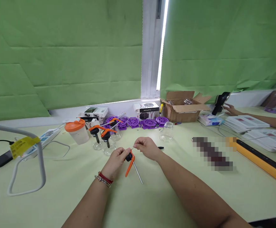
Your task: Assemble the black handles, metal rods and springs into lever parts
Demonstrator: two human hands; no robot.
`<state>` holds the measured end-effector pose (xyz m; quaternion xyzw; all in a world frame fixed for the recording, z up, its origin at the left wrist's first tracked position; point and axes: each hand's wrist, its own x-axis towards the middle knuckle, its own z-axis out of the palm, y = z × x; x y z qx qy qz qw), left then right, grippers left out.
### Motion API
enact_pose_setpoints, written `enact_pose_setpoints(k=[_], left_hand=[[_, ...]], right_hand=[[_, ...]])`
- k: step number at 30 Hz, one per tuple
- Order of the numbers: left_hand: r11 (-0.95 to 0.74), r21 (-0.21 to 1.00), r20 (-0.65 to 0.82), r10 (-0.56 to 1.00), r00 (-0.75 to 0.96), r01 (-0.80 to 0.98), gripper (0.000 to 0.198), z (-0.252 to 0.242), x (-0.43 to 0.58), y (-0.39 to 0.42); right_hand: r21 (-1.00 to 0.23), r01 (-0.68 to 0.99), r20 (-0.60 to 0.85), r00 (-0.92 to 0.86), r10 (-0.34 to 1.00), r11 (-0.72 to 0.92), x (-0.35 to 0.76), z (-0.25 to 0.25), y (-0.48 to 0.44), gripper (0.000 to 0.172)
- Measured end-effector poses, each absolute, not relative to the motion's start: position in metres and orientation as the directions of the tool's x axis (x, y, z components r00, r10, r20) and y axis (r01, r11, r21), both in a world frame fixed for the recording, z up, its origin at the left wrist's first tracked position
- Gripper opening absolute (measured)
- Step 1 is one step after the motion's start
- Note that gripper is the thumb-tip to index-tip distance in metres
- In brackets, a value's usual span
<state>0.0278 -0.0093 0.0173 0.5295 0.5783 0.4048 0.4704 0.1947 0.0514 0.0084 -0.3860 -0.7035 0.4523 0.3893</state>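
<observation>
My left hand is closed on a black cap with an orange lever. A straight metal tube slants down from this cap toward the table. Close beside it, my right hand has thumb and fingertips pinched together at the cap's upper end. A thin sliver shows at those fingertips, too small to name. To the left, several clear glass jars carry similar black caps with orange levers. An uncapped glass jar stands beyond my right hand.
Purple round plastic parts lie along the back, before small boxes. An open cardboard box stands right of them. An orange-lidded cup and a grey metal frame are left. Another person's hand is near paper stacks.
</observation>
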Motion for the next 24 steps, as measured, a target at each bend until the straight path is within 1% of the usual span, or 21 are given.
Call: enact_pose_setpoints(k=[3,6,8,12,15,16,17,20,22,24], left_hand=[[0.22,0.968,-0.214,0.975,-0.065,0.122,0.042,0.019,0.028,-0.009],[0.247,0.969,-0.245,0.968,-0.057,0.023,0.041,0.018,0.028,-0.008],[0.232,0.972,-0.23,0.972,-0.056,0.042,0.04,0.016,0.029,-0.008],[0.198,0.96,-0.2,0.98,-0.01,0.196,0.042,0.01,0.029,-0.008],[0.138,0.946,-0.156,0.987,0.038,0.294,0.053,0.008,0.026,-0.009],[0.114,0.949,-0.14,0.988,0.069,0.295,0.057,0.008,0.025,-0.01],[0.097,0.956,-0.132,0.985,0.112,0.278,0.056,0.009,0.024,-0.01],[0.114,0.974,-0.157,0.963,0.221,0.197,0.037,0.009,0.023,-0.009],[0.192,0.969,-0.222,0.955,0.198,0.158,0.035,0.007,0.022,-0.006],[0.267,0.957,-0.28,0.952,0.12,0.113,0.035,0.004,0.019,-0.003]], right_hand=[[-0.946,0.185,0.191,-0.343,0.92,0.266,0.206,0.012,0.062,0.015],[-0.957,0.192,0.159,-0.27,0.95,0.215,0.212,0.011,0.066,0.017],[-0.956,0.199,0.15,-0.296,0.943,0.215,0.209,0.008,0.064,0.019],[-0.941,0.21,0.17,-0.386,0.907,0.266,0.193,0.002,0.051,0.018],[-0.951,0.17,0.154,-0.467,0.871,0.259,0.186,-0.001,0.044,0.014],[-0.952,0.163,0.145,-0.502,0.853,0.257,0.185,-0.002,0.043,0.013],[-0.951,0.171,0.135,-0.524,0.841,0.259,0.185,-0.003,0.042,0.012],[-0.915,0.283,0.112,-0.509,0.854,0.289,0.19,-0.006,0.045,0.009],[-0.886,0.356,0.11,-0.463,0.88,0.298,0.194,-0.006,0.048,0.006],[-0.873,0.389,0.129,-0.396,0.909,0.294,0.198,-0.005,0.053,0.006]])
